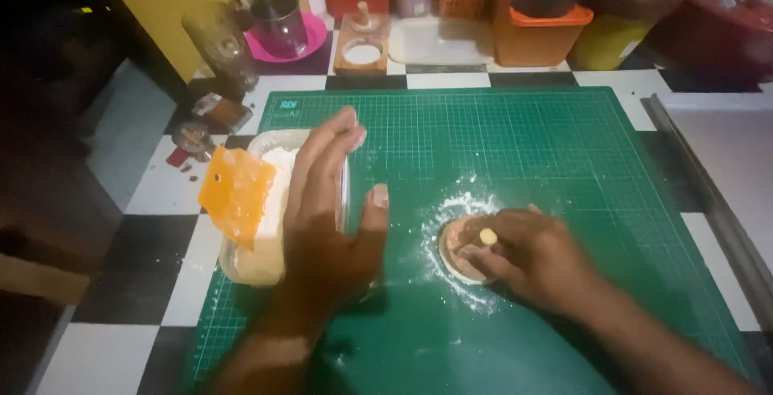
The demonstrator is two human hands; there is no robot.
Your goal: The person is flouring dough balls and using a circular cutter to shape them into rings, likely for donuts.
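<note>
The right hand (535,254) grips a round wooden press (467,248) by its small knob (488,236), fingers clenched around it, bearing down on the green mat (523,145) amid scattered flour (459,202). The press looks stiff and light, likely slick with flour, so the knob seems the surest hold. The left hand (334,210) hovers flat with fingers released over a clear tub (241,262) of flour, touching nothing I can make out; an orange scraper (237,194) leans in the tub. Farther back on the checkered surface (161,194) stand a steel cup (278,24) and orange containers (539,37).
</note>
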